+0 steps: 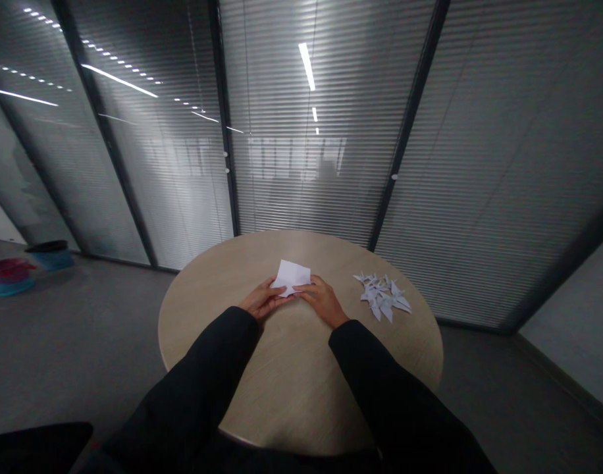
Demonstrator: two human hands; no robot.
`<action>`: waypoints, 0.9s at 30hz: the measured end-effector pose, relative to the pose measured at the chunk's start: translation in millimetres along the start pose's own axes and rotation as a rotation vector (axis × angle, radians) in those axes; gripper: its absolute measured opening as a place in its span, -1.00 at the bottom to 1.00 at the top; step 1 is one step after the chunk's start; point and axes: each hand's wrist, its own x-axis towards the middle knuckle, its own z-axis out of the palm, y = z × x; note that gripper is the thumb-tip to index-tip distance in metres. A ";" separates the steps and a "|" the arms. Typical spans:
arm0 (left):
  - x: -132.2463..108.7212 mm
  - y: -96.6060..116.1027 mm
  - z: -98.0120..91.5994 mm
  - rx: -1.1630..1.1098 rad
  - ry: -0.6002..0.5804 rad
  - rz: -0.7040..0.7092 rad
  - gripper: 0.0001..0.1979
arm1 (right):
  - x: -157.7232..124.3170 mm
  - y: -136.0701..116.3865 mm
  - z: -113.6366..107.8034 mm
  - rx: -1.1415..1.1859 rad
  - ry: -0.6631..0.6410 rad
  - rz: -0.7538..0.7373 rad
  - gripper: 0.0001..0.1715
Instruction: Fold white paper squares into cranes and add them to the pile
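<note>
The left hand (262, 301) and right hand (323, 298) pinch white paper (292, 274).

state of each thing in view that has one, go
white paper: partly folded, far part raised, held at its near edge
left hand: pinching the paper's left side
right hand: pinching the paper's right side
folded paper shapes: folded, heaped loose on the table, untouched
blinds: shut

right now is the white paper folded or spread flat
Folded: the white paper shows angled edges and a raised flap, pinched by the left hand and right hand.
</note>
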 end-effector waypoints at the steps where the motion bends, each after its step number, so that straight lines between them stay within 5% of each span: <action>1: 0.2 -0.2 0.2 -0.001 0.009 0.023 -0.58 | 0.0 -0.9 -0.7 0.015 -0.020 -0.002 -0.80; 10: 0.1 3.4 -3.9 0.064 0.025 0.069 -0.48 | 2.5 -8.6 -2.9 0.246 -0.042 0.105 -0.71; 17: -2.4 0.7 3.6 0.083 0.003 0.101 -0.52 | 4.5 -5.8 -3.4 0.271 0.088 0.340 -0.62; 27: -3.6 -4.1 15.4 0.038 0.000 0.077 -0.63 | 4.7 -5.4 1.7 0.320 0.282 0.424 -0.72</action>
